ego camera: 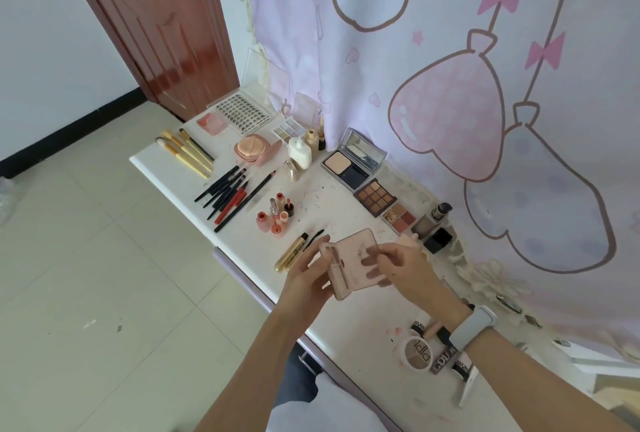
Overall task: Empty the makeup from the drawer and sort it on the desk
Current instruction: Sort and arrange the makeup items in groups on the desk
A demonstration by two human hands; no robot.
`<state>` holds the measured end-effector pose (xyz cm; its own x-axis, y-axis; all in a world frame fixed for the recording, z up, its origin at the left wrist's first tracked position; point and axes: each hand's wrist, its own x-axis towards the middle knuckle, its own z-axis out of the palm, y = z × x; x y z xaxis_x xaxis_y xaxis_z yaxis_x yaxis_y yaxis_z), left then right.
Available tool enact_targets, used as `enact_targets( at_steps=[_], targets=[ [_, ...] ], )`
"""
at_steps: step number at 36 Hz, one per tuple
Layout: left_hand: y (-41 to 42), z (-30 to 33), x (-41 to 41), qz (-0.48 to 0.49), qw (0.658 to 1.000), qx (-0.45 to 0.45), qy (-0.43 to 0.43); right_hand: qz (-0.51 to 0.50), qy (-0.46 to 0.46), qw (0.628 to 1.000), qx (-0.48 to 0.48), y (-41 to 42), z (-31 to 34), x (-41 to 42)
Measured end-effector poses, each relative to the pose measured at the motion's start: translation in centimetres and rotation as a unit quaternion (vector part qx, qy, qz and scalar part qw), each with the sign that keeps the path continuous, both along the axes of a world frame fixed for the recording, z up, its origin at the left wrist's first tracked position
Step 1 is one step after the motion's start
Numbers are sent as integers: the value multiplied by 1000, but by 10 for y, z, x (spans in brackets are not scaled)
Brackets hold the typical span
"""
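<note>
While both hands meet over the near middle of the white desk (166, 168), they hold one pale pink compact (349, 263) tilted above the surface: the left hand (308, 279) cups its lower left edge with the fingers curled round it, and the right hand (401, 268) pinches its right side between thumb and fingertips. A pale watch band (472, 326) sits on the right wrist. Just beyond the left hand lies one gold mascara tube (291, 253) with its wand (317, 235) pulled out beside it. Further out from that hand stands a cluster of small pink and red lip bottles (277, 216), about seven as far as I can count, then a fan of dark pencils (232, 194), roughly ten, and four pale-handled brushes (187, 151) near the far corner. Beyond the right hand lie two eyeshadow palettes (375, 197) side by side, with one open powder compact (353, 163) with a mirror past them. To the right of that hand stand a dark-capped bottle (433, 218) and a black square pot (438, 239). Behind the right wrist, nearer the person, one round white jar (415, 353) rests among a few tubes partly hidden by the arm. At the far end sit a lash tray (242, 112), a round pink cushion case (254, 151) and a white bottle (300, 154).
</note>
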<state>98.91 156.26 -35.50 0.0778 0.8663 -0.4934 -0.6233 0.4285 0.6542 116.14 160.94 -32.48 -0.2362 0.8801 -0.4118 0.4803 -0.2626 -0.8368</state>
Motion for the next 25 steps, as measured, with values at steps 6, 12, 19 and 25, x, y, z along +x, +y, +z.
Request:
enact_targets(
  at_steps=[6, 12, 19, 25],
  targets=[
    [23, -3, 12, 58, 997, -56, -6, -26, -120, 990, 69, 37, 2, -4],
    [70, -5, 14, 66, 988, -107, 89, -11, -236, 955, 178, 83, 6, -19],
    [117, -9, 13, 86, 968, -155, 176, -12, -234, 948, 214, 128, -8, -41],
    [138, -16, 15, 60, 950, -180, 248, 0, -240, 950, 200, 150, -23, -54]
  ],
)
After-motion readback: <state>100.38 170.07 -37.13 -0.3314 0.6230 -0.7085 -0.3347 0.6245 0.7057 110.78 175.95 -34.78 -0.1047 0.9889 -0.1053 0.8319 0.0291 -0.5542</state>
